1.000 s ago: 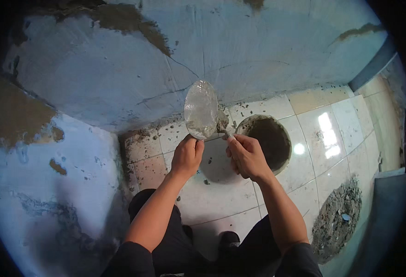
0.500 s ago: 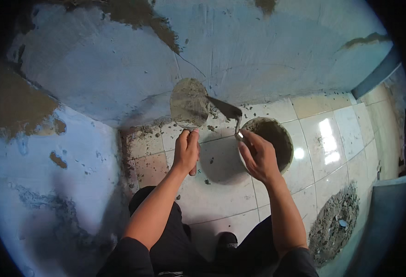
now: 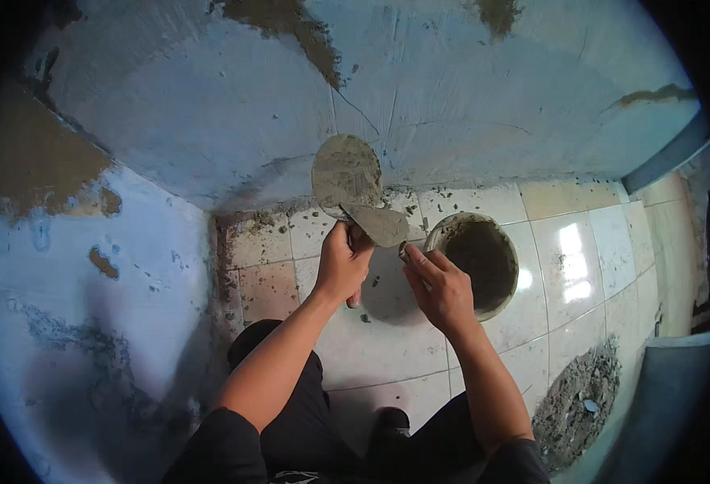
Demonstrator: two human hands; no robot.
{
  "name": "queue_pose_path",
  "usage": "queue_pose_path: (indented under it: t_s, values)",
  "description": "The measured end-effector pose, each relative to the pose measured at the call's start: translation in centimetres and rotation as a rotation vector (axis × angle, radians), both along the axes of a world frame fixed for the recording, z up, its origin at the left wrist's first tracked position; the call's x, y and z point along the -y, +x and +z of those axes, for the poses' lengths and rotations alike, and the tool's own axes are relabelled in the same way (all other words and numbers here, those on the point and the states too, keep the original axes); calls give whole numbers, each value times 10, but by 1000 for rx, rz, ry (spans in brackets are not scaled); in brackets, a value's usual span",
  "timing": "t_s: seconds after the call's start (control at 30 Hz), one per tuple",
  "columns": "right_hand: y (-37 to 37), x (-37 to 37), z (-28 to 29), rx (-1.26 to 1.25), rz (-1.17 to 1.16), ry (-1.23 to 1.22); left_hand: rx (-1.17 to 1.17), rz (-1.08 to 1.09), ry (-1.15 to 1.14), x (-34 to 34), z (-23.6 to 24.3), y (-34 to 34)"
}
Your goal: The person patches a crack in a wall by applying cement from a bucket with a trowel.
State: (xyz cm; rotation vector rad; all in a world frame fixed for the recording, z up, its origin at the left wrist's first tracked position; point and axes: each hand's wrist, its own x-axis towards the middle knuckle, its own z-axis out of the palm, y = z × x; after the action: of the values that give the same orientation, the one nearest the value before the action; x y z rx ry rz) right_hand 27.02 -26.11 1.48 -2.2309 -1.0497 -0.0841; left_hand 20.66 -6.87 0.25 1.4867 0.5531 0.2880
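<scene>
Closed around a brown handle, my left hand (image 3: 344, 262) holds up a rounded, mortar-coated flat tool (image 3: 347, 171) in front of the wall; its exact kind is unclear. My right hand (image 3: 442, 286) grips the handle of a trowel (image 3: 383, 226). The trowel's blade is smeared with grey mortar and lies across the lower edge of the rounded tool, just above my left fingers. To the right of the trowel stands a round bucket (image 3: 506, 305) with grey mortar inside; my right hand partly overlaps its near left rim.
A blue wall (image 3: 468, 105) with bare brown patches rises ahead, meeting another wall (image 3: 153, 266) at the left. Mortar crumbs litter the tiled floor (image 3: 387, 355). A heap of rubble (image 3: 580, 403) lies at the lower right, beside a blue-grey panel (image 3: 669, 387).
The trowel blade has turned and come down to the lower edge of the rounded tool, showing its mortar-smeared face. My left hand has shifted slightly right; the view has also shifted a little.
</scene>
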Motion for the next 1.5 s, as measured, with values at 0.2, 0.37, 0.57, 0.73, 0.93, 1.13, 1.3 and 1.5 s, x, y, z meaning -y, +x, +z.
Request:
queue_pose_path:
  t_s: [0.2,0.37,0.57,0.73,0.93,1.13,1.3,1.5]
  values:
    - [16,-1,-1,-56,-61,64,-5,-156,-22,-1,4,-9]
    - [25,-1,3,9,-69,98,68,-194,-219,-7,11,-14]
    - [44,6,14,123,-123,67,66,-285,-148,-10,14,-22]
    - [61,15,26,168,-223,56,-11,-378,-96,-10,14,-24]
    - [50,21,25,136,-125,213,114,-305,147,-6,-13,-14]
    - [18,18,13,47,47,65,-21,-83,12,-4,-2,-2]
    - [24,17,9,51,22,33,121,-123,113,-3,-5,-4]
    - [49,26,7,63,-107,103,19,-294,-3,8,8,-12]
